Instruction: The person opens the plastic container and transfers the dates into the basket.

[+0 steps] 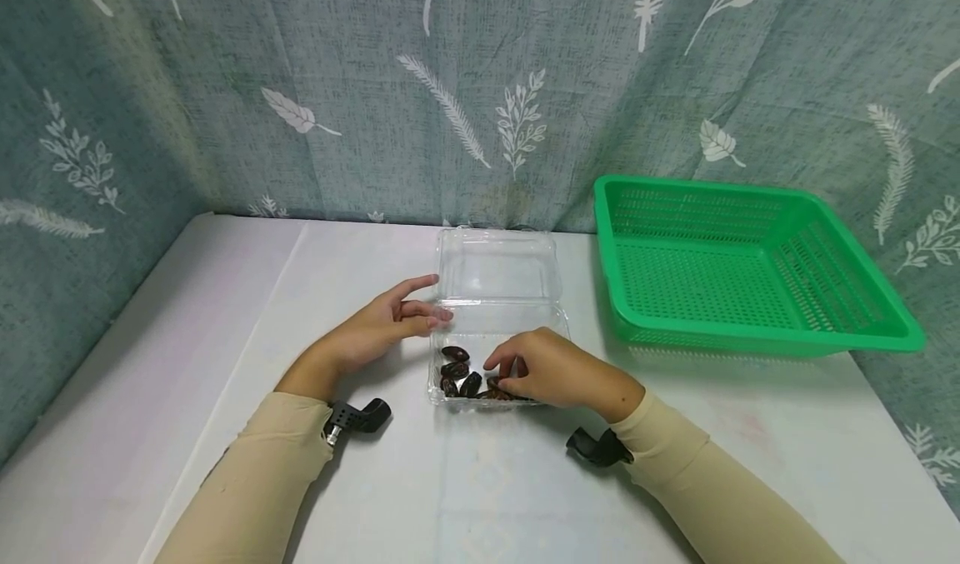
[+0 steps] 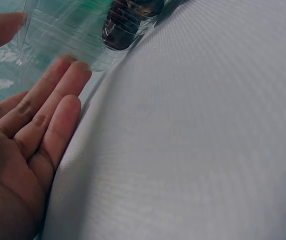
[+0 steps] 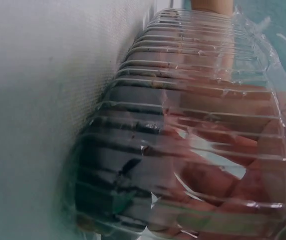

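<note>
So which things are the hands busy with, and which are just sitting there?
In use:
- clear plastic box, lid open, steadied by the left hand
- dark dates inside it, where the right hand reaches in

Just lying about:
- green basket, off to the right
- white table
- leaf-print curtain behind

Nothing here can be read — no words, labels, brand marks or numbers show on the clear plastic box (image 1: 497,297), the green basket (image 1: 750,272), the leaf-patterned curtain (image 1: 480,89) or the white table (image 1: 480,481) — only plain surfaces and printed leaves.
</note>
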Demonstrator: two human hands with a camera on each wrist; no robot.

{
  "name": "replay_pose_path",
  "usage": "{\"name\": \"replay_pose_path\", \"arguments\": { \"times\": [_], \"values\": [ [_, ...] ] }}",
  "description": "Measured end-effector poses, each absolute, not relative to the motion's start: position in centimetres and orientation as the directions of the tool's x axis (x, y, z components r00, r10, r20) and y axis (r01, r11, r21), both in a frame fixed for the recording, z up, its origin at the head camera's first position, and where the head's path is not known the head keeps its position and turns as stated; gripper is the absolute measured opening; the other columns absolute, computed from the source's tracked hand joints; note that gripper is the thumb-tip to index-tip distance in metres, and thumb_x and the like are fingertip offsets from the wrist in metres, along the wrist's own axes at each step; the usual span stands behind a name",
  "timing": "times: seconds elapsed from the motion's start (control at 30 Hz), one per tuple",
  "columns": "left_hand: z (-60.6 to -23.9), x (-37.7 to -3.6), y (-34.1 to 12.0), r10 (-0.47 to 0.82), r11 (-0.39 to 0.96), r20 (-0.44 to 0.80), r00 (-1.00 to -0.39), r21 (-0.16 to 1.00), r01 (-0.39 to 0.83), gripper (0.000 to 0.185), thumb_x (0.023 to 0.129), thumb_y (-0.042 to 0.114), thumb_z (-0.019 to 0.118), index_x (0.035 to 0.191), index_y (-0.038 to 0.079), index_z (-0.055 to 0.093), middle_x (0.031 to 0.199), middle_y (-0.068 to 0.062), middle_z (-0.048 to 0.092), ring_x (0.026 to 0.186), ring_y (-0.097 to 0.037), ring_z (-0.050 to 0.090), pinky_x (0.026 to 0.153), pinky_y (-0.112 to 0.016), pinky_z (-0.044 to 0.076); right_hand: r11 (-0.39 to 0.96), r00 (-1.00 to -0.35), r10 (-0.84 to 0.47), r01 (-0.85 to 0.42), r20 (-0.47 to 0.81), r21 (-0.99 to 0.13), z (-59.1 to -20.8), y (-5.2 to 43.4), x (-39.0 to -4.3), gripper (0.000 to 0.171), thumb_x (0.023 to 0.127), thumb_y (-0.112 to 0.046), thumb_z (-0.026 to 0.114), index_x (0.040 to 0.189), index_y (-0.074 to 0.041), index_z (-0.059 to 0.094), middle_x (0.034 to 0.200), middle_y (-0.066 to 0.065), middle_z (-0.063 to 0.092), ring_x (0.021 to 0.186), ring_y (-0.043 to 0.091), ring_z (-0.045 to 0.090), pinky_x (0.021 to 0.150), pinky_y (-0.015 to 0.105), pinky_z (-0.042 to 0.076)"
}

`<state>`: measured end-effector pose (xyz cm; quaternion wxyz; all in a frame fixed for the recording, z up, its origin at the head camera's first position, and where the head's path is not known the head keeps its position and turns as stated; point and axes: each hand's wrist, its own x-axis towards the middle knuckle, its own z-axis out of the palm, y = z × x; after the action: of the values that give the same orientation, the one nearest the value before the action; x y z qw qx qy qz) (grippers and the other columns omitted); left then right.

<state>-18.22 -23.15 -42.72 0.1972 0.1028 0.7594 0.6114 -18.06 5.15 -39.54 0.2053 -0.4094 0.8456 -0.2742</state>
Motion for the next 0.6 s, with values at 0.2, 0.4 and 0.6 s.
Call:
{"name": "replay_pose_path", "arguments": {
  "times": [0.2,0.4,0.6],
  "values": [
    [-42.94,-18.31,-23.28,0.413,0.231,-0.161,-0.896,0.971,-0.068,0.071,0.101,0.021,0.061,0.159,0.014,0.021,0.135,-0.017,0.063,0.121,-0.013,0.063,0.11,-0.032,0.041,0.507,-0.566,-0.818,-0.621,-0.106,-0.597,-39.63,5.12,-18.06,0.019,0.089,-0.006,0.071,0.108,-0.008,0.076,0.082,-0.004,0.071,0.069,-0.001,0.056,0.066,0.016,0.048],
    [-42.8,-18.42,-23.22,0.4,0.236,-0.161,-0.902,0.969,-0.068,0.071,0.1,0.022,0.062,0.159,0.016,0.022,0.134,-0.015,0.064,0.121,-0.013,0.064,0.114,-0.037,0.039,0.526,-0.588,-0.803,-0.617,-0.101,-0.585,-39.34,5.04,-18.0,0.015,0.087,-0.007,0.073,0.102,-0.009,0.078,0.081,-0.005,0.068,0.072,0.001,0.055,0.067,0.016,0.048],
    [-42.8,-18.43,-23.2,0.408,0.243,-0.164,-0.898,0.968,-0.066,0.071,0.101,0.021,0.061,0.159,0.013,0.021,0.136,-0.016,0.063,0.121,-0.012,0.063,0.111,-0.03,0.041,0.518,-0.589,-0.803,-0.611,-0.094,-0.598,-39.36,5.12,-18.02,0.011,0.086,-0.006,0.074,0.094,-0.013,0.076,0.08,-0.005,0.065,0.072,0.003,0.056,0.067,0.016,0.047]
  ]
}}
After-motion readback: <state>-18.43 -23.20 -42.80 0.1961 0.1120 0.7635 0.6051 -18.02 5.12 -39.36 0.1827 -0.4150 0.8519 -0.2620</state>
